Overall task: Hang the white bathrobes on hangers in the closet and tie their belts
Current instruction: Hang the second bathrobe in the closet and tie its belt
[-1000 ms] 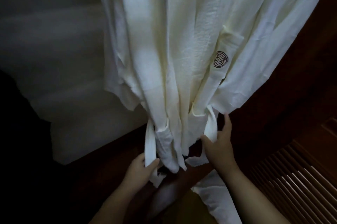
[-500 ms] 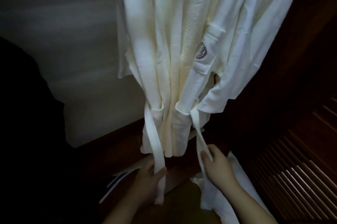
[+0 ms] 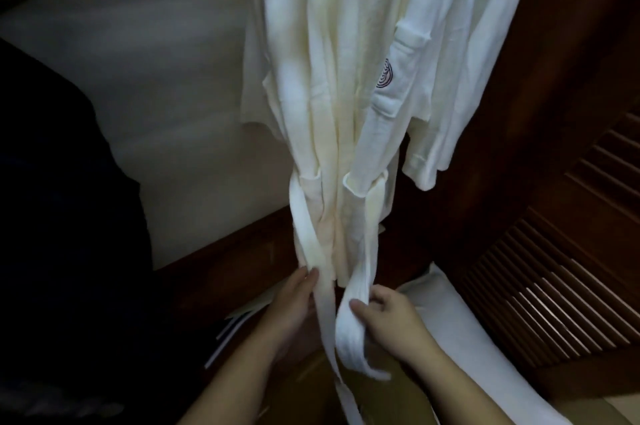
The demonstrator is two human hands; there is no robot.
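A white bathrobe (image 3: pixel 346 78) hangs in front of me, with a dark round logo on its chest pocket (image 3: pixel 388 89). Its hanger is out of view above. Two loose belt ends drop from the waist. My left hand (image 3: pixel 294 300) holds the left belt end (image 3: pixel 304 227) between thumb and fingers, low near the robe's hem. My right hand (image 3: pixel 384 317) grips the right belt end (image 3: pixel 349 320), which bunches and trails down past my wrist.
A dark wooden louvred closet door (image 3: pixel 554 286) stands at the right. A pale wall (image 3: pixel 156 95) lies behind the robe on the left. Another white cloth (image 3: pixel 467 338) lies low at the right. A dark shape fills the left edge.
The view has tilted so the robe sits higher and nearer. Both hands slid along the belt ends, and the right hand has gathered its end into a bunch.
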